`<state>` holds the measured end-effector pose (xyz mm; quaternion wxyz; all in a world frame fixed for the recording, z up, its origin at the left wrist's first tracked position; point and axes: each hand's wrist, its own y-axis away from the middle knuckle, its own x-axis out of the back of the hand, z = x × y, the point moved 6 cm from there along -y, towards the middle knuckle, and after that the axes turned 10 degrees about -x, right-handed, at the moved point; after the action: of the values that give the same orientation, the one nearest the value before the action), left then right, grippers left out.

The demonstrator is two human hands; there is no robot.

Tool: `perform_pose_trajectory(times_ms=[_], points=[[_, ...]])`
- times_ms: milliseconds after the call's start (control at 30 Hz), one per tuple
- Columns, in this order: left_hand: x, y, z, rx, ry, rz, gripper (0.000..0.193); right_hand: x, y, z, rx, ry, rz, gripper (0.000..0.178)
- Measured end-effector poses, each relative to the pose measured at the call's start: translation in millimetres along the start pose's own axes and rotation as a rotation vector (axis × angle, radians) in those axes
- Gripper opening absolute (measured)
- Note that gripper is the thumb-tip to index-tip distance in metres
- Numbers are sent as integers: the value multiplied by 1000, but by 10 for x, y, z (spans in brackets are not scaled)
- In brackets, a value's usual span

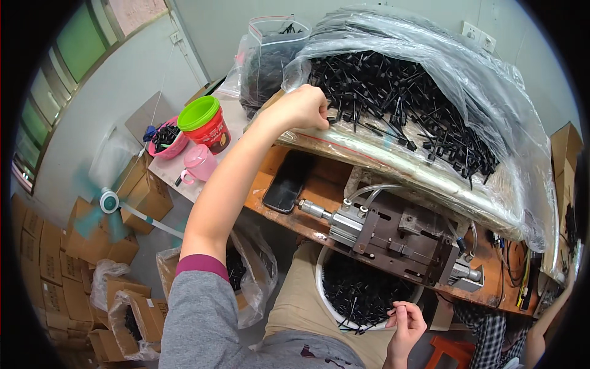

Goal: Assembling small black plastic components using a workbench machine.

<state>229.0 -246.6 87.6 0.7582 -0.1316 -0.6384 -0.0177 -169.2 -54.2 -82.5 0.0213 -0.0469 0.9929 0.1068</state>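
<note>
My left hand is stretched out to the near left edge of a plastic-lined tray. Its fingers are curled closed beside a heap of black plastic parts with thin stems; what they grip, if anything, is hidden. My right hand is at the right rim of a white bucket between my legs. Thumb and fingers are pinched together there, and I cannot make out anything between them. Many similar black pieces fill the bucket. Between my hands sits a metal fixture with pneumatic cylinders on the wooden bench.
A black phone lies left of the fixture. Farther left are a pink mug, a red and green tub and a pink basin. A fan and cardboard boxes stand left. Another person's arm shows at right.
</note>
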Motion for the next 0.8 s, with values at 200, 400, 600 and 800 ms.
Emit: perform_pose_trajectory(times_ms=[200,400,600,800], points=[[1121,281,433,-187,-233,888,12,189,71,117,-34,-25,89,12],[1849,268,-344,151,-245,1025,48,275,112,252,-71,-34,86,13],[1411,635,28,54,279,1038,30,258,92,166,-40,-102,99,13],[970,1568,232,-59,142,1087,19,199,77,238,-14,-82,36,14]])
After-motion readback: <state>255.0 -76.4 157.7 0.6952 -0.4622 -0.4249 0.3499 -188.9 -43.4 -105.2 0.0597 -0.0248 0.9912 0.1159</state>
